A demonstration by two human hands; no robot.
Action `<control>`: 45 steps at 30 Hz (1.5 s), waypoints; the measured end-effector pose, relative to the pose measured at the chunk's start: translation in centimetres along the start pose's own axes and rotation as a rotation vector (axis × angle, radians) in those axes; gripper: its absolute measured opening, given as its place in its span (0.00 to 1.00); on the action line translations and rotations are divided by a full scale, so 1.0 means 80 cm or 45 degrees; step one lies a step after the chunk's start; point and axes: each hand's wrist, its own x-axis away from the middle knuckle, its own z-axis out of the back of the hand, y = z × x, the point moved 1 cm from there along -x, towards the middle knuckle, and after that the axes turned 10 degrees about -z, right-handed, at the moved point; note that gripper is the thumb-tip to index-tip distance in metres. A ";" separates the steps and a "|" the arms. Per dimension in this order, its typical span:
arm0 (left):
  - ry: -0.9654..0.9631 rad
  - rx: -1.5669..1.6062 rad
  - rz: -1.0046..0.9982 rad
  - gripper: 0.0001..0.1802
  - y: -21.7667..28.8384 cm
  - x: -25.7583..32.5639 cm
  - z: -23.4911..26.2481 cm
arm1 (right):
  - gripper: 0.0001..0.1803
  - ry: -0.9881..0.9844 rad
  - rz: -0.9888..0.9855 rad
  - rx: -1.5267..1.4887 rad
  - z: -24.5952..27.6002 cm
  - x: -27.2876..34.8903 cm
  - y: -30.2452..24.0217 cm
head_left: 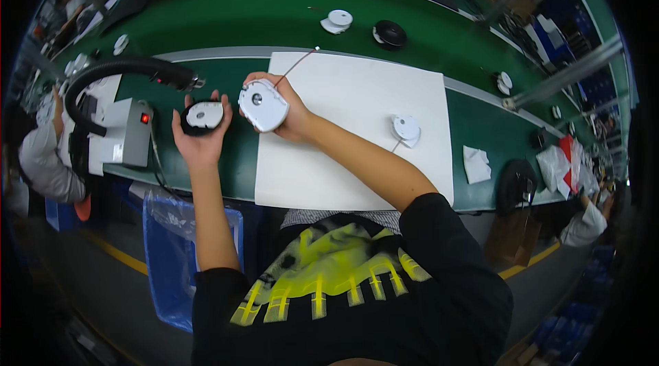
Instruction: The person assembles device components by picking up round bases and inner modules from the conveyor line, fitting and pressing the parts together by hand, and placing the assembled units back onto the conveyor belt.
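Note:
My left hand [199,151] is turned palm up, with its fingers bent round a black round housing that has a white inner disc [205,114]. My right hand [296,113] grips a white round plastic housing [263,107] by its right side, over the left edge of a white sheet [343,170]. A thin red wire [298,67] runs up and right from this white housing. The two held pieces are close together but apart. To the right on the sheet lies another white housing [405,128] with a short wire.
At my left a black bendable hose [103,74] rises beside a grey box [129,134]; its nozzle hangs just above my left hand. White and black discs [390,34] lie on the green belt [274,16] ahead. A blue lined bin [168,263] stands below left.

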 end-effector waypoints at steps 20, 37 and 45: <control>-0.462 -0.179 0.502 0.49 -0.168 0.102 -0.109 | 0.28 0.441 0.908 0.782 -0.013 0.210 -0.061; -0.550 -0.983 0.040 0.43 -0.184 0.138 -0.143 | 0.24 0.829 1.214 2.246 -0.049 0.199 -0.055; -0.253 -0.027 0.680 0.46 -0.169 0.118 -0.144 | 0.31 0.414 0.913 0.947 -0.043 0.228 -0.053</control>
